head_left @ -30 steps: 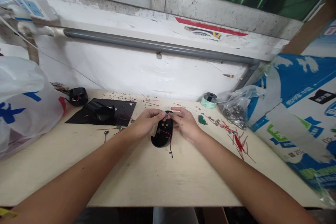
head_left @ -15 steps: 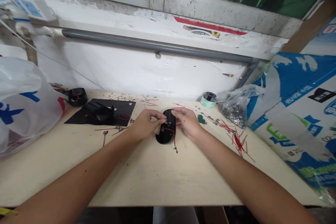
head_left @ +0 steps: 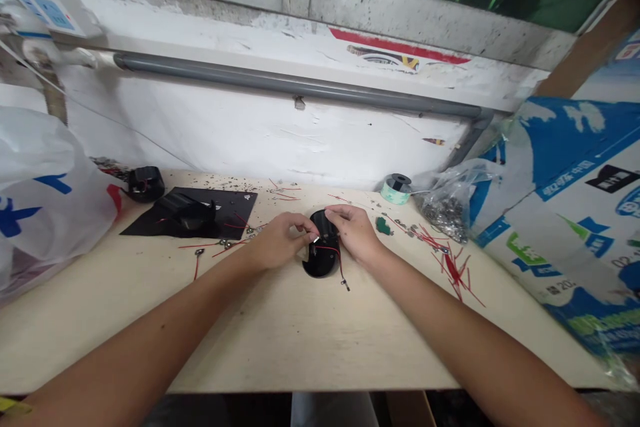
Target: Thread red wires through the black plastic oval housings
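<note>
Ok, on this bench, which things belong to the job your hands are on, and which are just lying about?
In the job:
black plastic shell, held by left hand and right hand
red wire with its metal terminal

Lying about:
roll of tape
bag of metal parts
black sheet
white plastic bag

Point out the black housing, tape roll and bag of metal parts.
black housing (head_left: 315,267): head view, lower shell
tape roll (head_left: 393,195): head view, green side
bag of metal parts (head_left: 447,219): head view, metal pile
</note>
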`<state>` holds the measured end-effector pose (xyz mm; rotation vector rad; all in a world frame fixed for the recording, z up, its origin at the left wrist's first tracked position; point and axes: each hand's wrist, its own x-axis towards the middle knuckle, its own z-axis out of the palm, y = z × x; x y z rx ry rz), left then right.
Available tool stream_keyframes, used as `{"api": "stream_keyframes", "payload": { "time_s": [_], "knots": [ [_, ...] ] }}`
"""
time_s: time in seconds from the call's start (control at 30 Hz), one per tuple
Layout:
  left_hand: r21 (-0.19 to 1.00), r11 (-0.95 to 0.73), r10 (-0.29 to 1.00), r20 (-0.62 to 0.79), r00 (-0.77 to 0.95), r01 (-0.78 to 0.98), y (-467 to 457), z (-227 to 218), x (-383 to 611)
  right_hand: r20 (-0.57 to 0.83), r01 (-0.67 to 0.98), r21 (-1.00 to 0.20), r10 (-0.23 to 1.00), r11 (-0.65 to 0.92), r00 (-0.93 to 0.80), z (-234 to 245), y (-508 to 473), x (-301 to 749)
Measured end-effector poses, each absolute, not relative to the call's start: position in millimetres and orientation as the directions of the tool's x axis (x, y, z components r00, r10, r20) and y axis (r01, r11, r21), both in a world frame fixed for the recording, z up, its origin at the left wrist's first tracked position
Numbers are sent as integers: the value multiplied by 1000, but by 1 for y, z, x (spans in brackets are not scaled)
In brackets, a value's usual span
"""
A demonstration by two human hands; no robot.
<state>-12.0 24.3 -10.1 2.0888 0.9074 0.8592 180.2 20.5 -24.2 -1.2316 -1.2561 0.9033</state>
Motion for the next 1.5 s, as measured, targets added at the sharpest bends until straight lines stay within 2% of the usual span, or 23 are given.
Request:
{"api": "stream_keyframes", "payload": {
  "time_s": [0.17,0.37,0.67,0.87,1.13,1.4,1.5],
  "knots": [
    [837,-448,796,214,566,314,23,-6,-11,234,218,-954,966,206,112,-24,19,179],
    [819,-484,777,239,583,308,24,-11,-11,257,245,-942,961,228,97,-24,19,178],
    [842,-451,802,236,549,296,24,-15,-7,267,300,-927,958,227,101,-22,19,177],
    [750,-557,784,334,523,356,18,-13,-3,277,345,-911,955,227,102,-24,20,178],
    [583,-713,680,435,590,391,14,-9,-2,268,338,-915,958,220,104,-23,20,178],
    [491,-762,639,462,615,423,14,-12,-2,278,340,-915,950,217,143,-23,19,176],
    [528,-725,680,446,583,442,13,-12,-2,274,344,-915,950,210,149,-23,18,176]
  ]
}}
